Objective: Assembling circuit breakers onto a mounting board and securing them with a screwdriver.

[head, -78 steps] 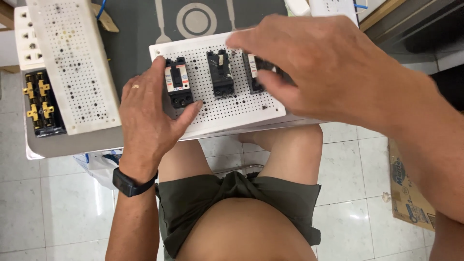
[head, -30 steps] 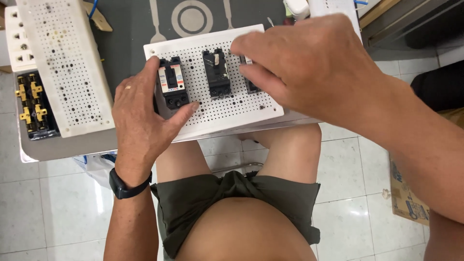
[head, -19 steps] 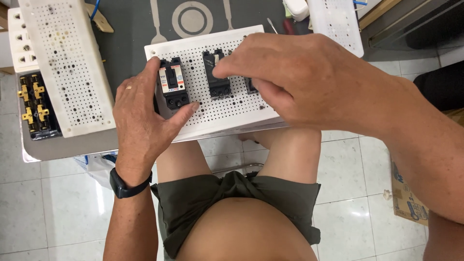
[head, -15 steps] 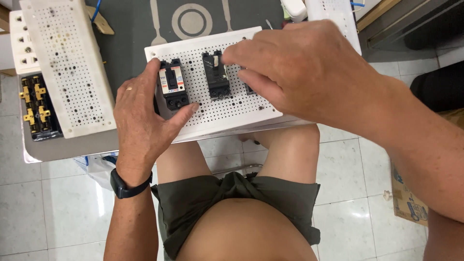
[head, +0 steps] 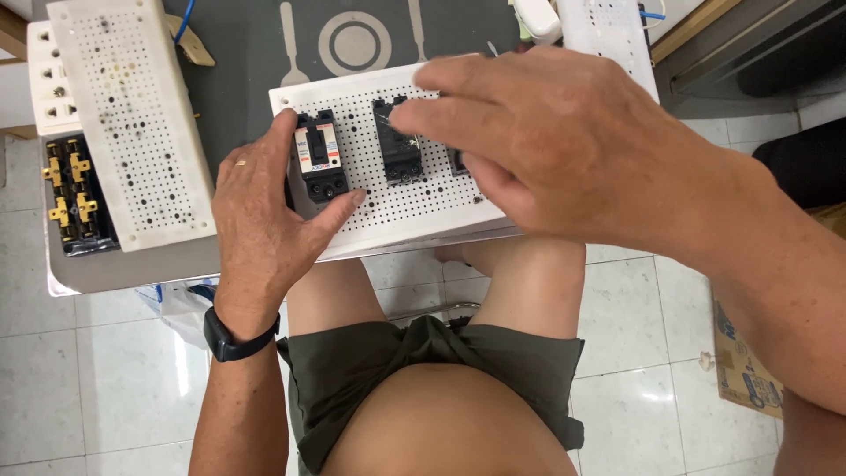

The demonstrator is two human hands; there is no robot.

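Observation:
A white perforated board point(head: 414, 207) lies on the table edge above my knees. Three black breaker switches stand on it. My left hand point(head: 260, 229), with a ring and a black wristwatch, clasps the left breaker point(head: 319, 163) between thumb and forefinger. My right hand point(head: 564, 150) hovers over the board with its fingers stretched out. Its fingertips lie across the top of the middle breaker point(head: 401, 159). The right breaker point(head: 458, 161) is almost wholly hidden under that hand. I see nothing held in my right hand.
A second perforated white panel point(head: 132, 123) lies at the left over a black block with brass terminals point(head: 70, 198). A dark mat point(head: 352, 40) printed with a plate and cutlery covers the table. Another white board point(head: 608, 35) sits at the back right. A cardboard box point(head: 740, 370) rests on the tiled floor.
My right hand has lifted off the right breaker and moved left, its fingers now stretched over the middle breaker. My left hand has stayed on the left breaker.

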